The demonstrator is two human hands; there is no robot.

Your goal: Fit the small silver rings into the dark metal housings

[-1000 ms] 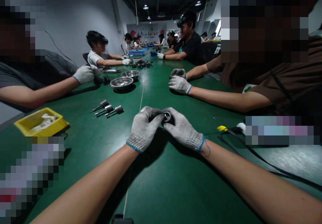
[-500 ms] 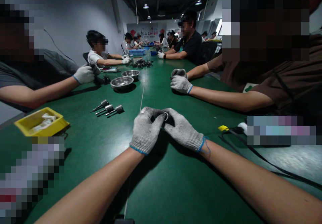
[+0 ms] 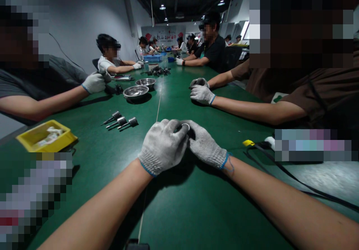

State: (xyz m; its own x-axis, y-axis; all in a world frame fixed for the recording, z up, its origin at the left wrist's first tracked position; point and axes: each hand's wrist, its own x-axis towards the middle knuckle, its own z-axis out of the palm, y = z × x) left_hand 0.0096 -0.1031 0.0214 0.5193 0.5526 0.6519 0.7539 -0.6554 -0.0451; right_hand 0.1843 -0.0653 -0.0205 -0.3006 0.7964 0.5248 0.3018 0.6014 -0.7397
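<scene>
Both my hands wear grey knit gloves and meet over the green table [image 3: 179,205]. My left hand [image 3: 164,145] is curled over a small black round part with a metal ring [image 3: 185,127], which is almost hidden. My right hand [image 3: 204,145] grips the same part from the right side. Only a sliver of the ring shows between my fingers. Three metal pin-like pieces [image 3: 120,122] lie on the table to the left of my hands.
A yellow tray [image 3: 45,136] sits at the left edge. Two steel bowls [image 3: 136,91] stand farther back. A black cable [image 3: 294,180] and yellow tag [image 3: 248,143] lie at the right. Gloved co-workers' arms rest on both sides of the table.
My left hand has closed further over the part and shifted slightly toward me, so the black part that showed a second ago is now nearly covered.
</scene>
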